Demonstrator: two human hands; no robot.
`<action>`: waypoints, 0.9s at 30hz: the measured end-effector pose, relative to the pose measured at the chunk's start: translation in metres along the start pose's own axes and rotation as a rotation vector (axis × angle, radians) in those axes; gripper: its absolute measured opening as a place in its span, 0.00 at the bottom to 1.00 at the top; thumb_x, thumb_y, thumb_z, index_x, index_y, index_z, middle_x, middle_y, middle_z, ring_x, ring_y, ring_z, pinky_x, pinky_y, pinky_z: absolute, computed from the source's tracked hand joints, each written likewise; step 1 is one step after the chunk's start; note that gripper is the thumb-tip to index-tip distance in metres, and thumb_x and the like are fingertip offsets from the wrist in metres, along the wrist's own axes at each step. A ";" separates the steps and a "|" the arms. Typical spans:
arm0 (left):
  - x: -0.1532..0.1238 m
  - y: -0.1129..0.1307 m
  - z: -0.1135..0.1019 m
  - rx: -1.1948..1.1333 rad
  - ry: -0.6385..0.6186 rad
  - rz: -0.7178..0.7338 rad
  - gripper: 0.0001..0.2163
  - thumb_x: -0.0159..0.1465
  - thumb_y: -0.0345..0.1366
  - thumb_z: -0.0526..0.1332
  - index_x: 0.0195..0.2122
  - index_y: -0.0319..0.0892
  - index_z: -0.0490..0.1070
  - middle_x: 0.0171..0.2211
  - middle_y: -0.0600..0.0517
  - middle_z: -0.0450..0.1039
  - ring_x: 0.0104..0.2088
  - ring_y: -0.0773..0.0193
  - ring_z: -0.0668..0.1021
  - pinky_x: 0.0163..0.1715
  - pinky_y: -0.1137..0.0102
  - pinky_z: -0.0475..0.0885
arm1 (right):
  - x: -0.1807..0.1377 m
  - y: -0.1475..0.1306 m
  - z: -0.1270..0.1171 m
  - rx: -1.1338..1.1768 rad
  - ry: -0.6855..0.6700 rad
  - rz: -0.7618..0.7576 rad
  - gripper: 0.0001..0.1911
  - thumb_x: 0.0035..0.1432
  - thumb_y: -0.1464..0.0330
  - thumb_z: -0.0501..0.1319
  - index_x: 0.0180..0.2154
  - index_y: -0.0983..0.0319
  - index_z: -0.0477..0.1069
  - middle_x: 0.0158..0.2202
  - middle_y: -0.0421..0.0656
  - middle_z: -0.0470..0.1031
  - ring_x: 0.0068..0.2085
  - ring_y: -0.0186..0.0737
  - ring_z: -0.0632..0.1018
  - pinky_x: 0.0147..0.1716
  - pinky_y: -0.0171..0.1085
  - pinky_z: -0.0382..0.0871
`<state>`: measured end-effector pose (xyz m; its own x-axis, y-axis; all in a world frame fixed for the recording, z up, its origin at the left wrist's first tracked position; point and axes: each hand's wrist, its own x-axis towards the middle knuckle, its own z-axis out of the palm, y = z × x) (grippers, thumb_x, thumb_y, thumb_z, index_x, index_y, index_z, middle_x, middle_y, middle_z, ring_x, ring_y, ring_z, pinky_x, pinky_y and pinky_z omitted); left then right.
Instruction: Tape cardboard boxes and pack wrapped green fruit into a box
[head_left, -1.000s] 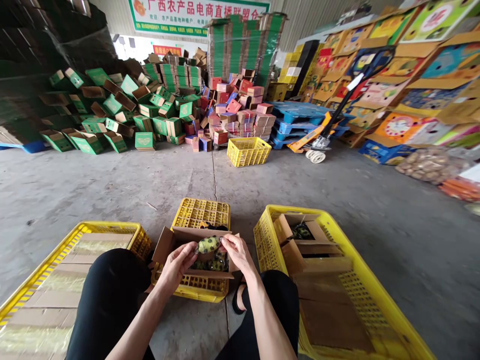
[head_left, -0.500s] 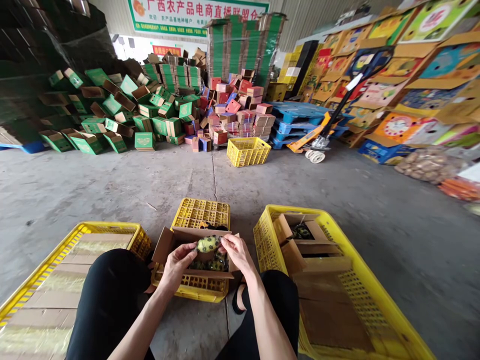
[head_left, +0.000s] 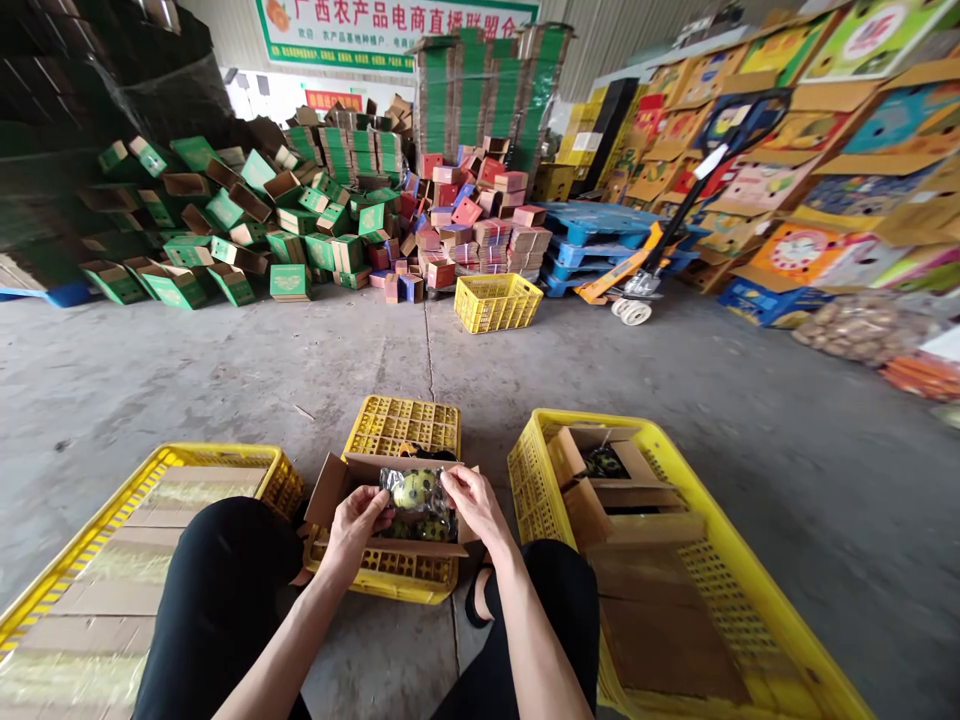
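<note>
Between my hands is a clear plastic packet with yellow-green, dark-spotted contents, whose kind I cannot make out. My left hand pinches its left end, and my right hand pinches its right end. The packet is above an open cardboard box, within its walls' outline. Similar spotted packets lie inside the box, partly hidden by the held one. Under the box is an upturned yellow plastic crate. A black and orange object shows just behind the box, mostly hidden.
At left, a yellow crate holds taped cardboard boxes. At right, another yellow crate holds cardboard boxes, one open with packets inside. Farther off are a yellow crate, a pallet jack, blue pallets and heaped green boxes.
The packet has turned and been spread between my hands, so its clear wrapping and spotted contents show more broadly. My hands stay in nearly the same place; the boxes and crates have not moved.
</note>
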<state>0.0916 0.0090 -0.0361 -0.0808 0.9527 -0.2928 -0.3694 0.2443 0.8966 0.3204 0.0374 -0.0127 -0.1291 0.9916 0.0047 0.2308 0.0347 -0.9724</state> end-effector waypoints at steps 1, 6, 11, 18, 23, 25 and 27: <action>0.000 0.001 0.000 0.008 0.007 0.002 0.25 0.46 0.54 0.80 0.32 0.39 0.75 0.27 0.55 0.77 0.27 0.67 0.80 0.32 0.72 0.78 | 0.000 0.001 0.000 0.001 0.014 -0.005 0.22 0.64 0.46 0.61 0.36 0.58 0.75 0.30 0.40 0.76 0.30 0.40 0.78 0.32 0.38 0.74; 0.002 0.008 0.001 0.069 0.047 0.010 0.28 0.42 0.56 0.80 0.31 0.39 0.76 0.26 0.54 0.77 0.26 0.65 0.80 0.30 0.70 0.79 | -0.002 0.003 -0.001 -0.022 0.001 -0.081 0.25 0.64 0.53 0.65 0.59 0.55 0.74 0.57 0.47 0.78 0.52 0.46 0.81 0.49 0.44 0.79; 0.005 0.009 0.004 0.171 -0.009 0.084 0.27 0.45 0.58 0.79 0.32 0.39 0.78 0.23 0.53 0.76 0.24 0.64 0.79 0.28 0.70 0.77 | -0.005 0.008 0.003 -0.191 -0.146 -0.252 0.32 0.58 0.61 0.73 0.63 0.49 0.72 0.66 0.45 0.71 0.68 0.51 0.69 0.68 0.53 0.64; 0.003 0.016 0.015 0.250 -0.079 0.095 0.27 0.49 0.61 0.76 0.33 0.39 0.80 0.23 0.51 0.77 0.24 0.61 0.80 0.26 0.70 0.77 | 0.001 0.020 0.013 -0.355 -0.144 -0.202 0.35 0.52 0.73 0.74 0.61 0.53 0.73 0.60 0.48 0.76 0.64 0.53 0.74 0.66 0.54 0.65; 0.005 0.014 0.007 0.140 -0.052 0.040 0.30 0.54 0.60 0.73 0.47 0.40 0.82 0.43 0.42 0.84 0.38 0.55 0.85 0.35 0.67 0.80 | 0.000 0.011 0.011 -0.177 -0.093 -0.154 0.28 0.55 0.68 0.73 0.57 0.56 0.74 0.59 0.47 0.77 0.60 0.50 0.77 0.62 0.50 0.70; 0.005 0.010 0.004 0.116 -0.111 0.017 0.29 0.54 0.56 0.75 0.50 0.41 0.81 0.52 0.40 0.82 0.50 0.48 0.83 0.45 0.63 0.81 | 0.000 0.007 0.011 -0.087 -0.100 -0.105 0.25 0.57 0.64 0.72 0.56 0.56 0.75 0.56 0.45 0.79 0.57 0.50 0.79 0.59 0.49 0.72; 0.004 0.005 0.004 0.099 -0.219 0.004 0.29 0.54 0.51 0.77 0.54 0.42 0.80 0.58 0.40 0.79 0.62 0.43 0.77 0.58 0.57 0.75 | -0.001 0.004 0.013 0.000 -0.131 -0.062 0.24 0.58 0.60 0.72 0.55 0.57 0.76 0.52 0.44 0.81 0.54 0.49 0.80 0.57 0.48 0.74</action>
<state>0.0932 0.0151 -0.0314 0.1246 0.9674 -0.2204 -0.2756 0.2471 0.9290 0.3091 0.0354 -0.0192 -0.2682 0.9627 0.0346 0.2179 0.0956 -0.9713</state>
